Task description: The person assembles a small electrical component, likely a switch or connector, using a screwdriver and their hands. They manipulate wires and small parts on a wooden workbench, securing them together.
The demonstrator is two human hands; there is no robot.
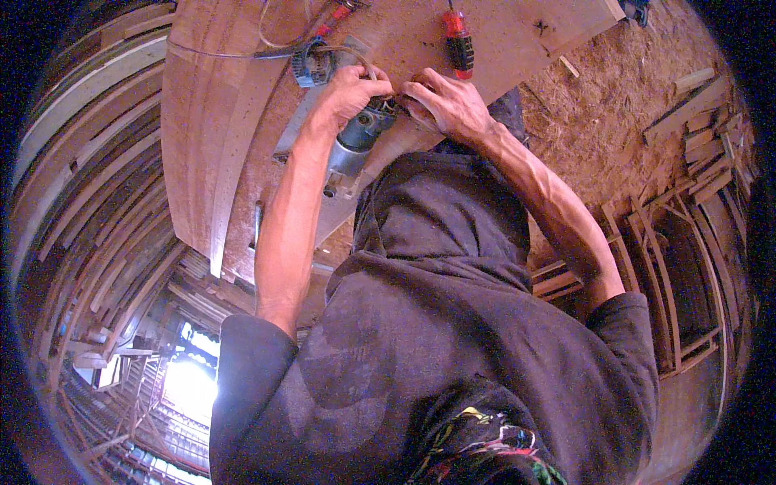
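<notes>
A cylindrical power tool motor body (352, 152), dark and silvery, lies on the wooden work surface close to my body, its far end exposed. My left hand (352, 93) is closed in a pinch at that end, beside a cable (352, 53) that curves down to it. Opposite it, my right hand (443, 103) also has its fingers pinched together, close to the exposed end. Whatever sits between the fingers of either hand is too small or hidden to name. Just beyond my left hand lies a blue-grey ribbed tool part (312, 66).
A red and black screwdriver (458, 47) lies beyond my right hand. Another red-handled tool (338, 16) rests at the far edge. Curved boards (202, 145) lie left on the work surface. Stacked timber (89, 186) stands further left; sawdust (582, 129) covers the floor at right, near wooden frames (655, 275).
</notes>
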